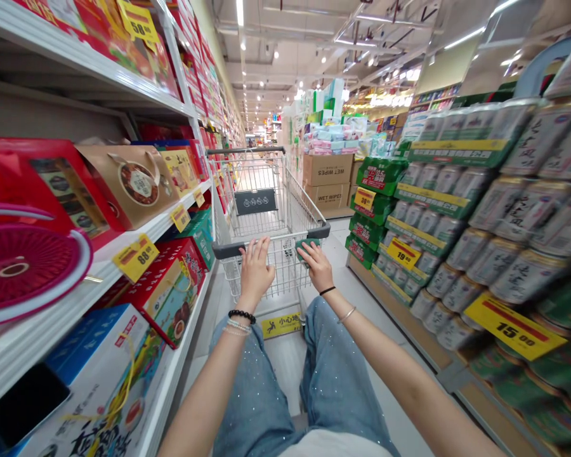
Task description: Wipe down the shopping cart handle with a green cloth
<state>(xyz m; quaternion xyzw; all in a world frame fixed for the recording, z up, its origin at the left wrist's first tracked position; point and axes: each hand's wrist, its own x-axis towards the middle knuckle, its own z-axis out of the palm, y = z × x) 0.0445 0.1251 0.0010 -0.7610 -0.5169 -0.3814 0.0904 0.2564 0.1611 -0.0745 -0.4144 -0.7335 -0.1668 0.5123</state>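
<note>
Along the left runs a white shelf (76,60) stacked with red gift boxes (166,298) and a brown gift bag (133,181), with a pink round plastic object (26,266) near the camera. The left hand (255,270) lies palm down on the cart's handle (285,236), its fingers spread and draped over the bar. The shopping cart (285,273) stands just ahead of the person, its wire basket apparently holding nothing. It should handle as a light, stiff frame that rolls easily, and the bar is the natural place to hold it. The right hand (318,266) rests on the bar too, fingers loosely curved over a green patch that it mostly hides. Further right stand stacked cans (528,216).
</note>
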